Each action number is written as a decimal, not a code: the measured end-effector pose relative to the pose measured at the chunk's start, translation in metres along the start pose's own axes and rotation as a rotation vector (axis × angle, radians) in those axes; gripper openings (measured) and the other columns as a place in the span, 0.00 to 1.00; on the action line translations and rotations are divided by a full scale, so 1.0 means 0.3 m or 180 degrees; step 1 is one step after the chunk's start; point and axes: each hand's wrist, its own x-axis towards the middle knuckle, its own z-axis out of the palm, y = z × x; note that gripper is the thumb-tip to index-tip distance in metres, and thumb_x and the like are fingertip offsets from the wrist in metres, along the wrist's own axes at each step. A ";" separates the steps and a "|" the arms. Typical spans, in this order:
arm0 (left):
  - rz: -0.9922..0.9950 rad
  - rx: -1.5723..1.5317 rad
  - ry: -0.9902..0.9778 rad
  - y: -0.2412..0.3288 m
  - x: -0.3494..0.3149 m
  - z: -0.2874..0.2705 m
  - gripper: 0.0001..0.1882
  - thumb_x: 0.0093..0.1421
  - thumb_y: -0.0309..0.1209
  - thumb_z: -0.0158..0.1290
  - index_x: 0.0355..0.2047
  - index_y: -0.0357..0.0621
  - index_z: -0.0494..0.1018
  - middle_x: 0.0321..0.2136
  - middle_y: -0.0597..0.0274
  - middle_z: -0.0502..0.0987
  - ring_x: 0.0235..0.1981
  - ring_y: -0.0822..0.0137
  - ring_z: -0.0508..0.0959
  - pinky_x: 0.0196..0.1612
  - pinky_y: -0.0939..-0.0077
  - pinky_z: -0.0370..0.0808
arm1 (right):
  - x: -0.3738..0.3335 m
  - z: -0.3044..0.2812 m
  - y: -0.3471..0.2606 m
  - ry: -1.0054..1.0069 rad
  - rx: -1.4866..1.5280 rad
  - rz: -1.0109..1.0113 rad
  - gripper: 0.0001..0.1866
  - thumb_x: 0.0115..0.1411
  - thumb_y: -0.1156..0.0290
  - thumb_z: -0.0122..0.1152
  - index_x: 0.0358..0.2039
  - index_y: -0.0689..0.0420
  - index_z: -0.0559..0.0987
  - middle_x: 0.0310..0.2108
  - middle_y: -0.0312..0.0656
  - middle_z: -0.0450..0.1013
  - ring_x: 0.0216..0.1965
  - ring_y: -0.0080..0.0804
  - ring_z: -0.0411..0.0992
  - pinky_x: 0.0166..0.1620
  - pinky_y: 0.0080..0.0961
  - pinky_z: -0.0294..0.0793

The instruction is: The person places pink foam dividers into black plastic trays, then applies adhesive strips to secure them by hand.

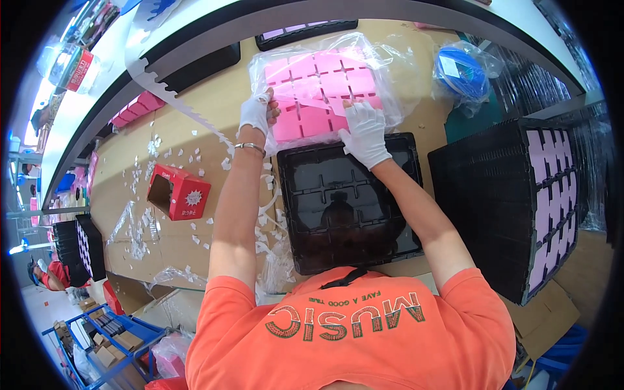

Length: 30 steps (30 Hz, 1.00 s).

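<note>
My left hand (255, 116), in a white glove with bare fingertips, is closed at the left edge of a block of pink pieces (309, 120). A thin pale pink strip (316, 103) stretches from it across the block to my right hand (366, 135), also gloved and closed on the strip's other end. The pink pieces stand in rows with cross-shaped gaps, wrapped round the sides by a clear plastic bag (393, 71). Directly in front of me, below the bag, lies a shiny black tray (344, 214) with moulded cross-shaped dividers.
A red open box (179, 193) stands left among scattered white paper scraps (136, 227). At right rises a stack of black trays (481, 188) with lilac pieces. A blue roll (461, 73) in plastic lies far right. A shelf edge (214, 26) crosses overhead, with a notched white strip (175, 101) hanging down.
</note>
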 end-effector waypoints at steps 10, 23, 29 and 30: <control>0.0111 0.0374 0.0155 -0.098 -0.158 -0.099 0.14 0.60 0.40 0.57 0.24 0.45 0.70 0.16 0.66 0.72 0.13 0.73 0.71 0.13 0.80 0.61 | -0.074 -0.052 0.246 0.0320 -0.0316 0.0081 0.13 0.49 0.72 0.58 0.38 0.49 0.76 0.33 0.36 0.70 0.39 0.36 0.70 0.53 0.48 0.61; -0.0045 0.0849 0.0077 -0.541 -0.676 -0.220 0.11 0.56 0.35 0.60 0.29 0.41 0.73 0.18 0.69 0.71 0.14 0.75 0.71 0.14 0.84 0.61 | -0.509 -0.423 0.097 0.0166 -0.0060 -0.0274 0.10 0.45 0.73 0.60 0.31 0.48 0.77 0.29 0.34 0.69 0.37 0.35 0.70 0.57 0.53 0.62; 0.0139 0.1076 0.0040 -0.625 -0.839 -0.237 0.07 0.57 0.29 0.58 0.29 0.36 0.75 0.18 0.71 0.71 0.16 0.81 0.66 0.18 0.83 0.63 | -0.673 -0.514 0.051 0.0023 -0.0013 -0.0178 0.10 0.46 0.75 0.61 0.31 0.48 0.76 0.30 0.33 0.70 0.38 0.34 0.69 0.57 0.53 0.62; 0.0076 0.1072 0.0037 -0.626 -0.861 -0.242 0.07 0.57 0.29 0.57 0.30 0.37 0.75 0.18 0.70 0.71 0.16 0.80 0.66 0.18 0.83 0.63 | -0.694 -0.524 0.050 0.0008 -0.0029 -0.0102 0.10 0.46 0.75 0.61 0.31 0.48 0.76 0.30 0.33 0.70 0.38 0.34 0.69 0.57 0.52 0.62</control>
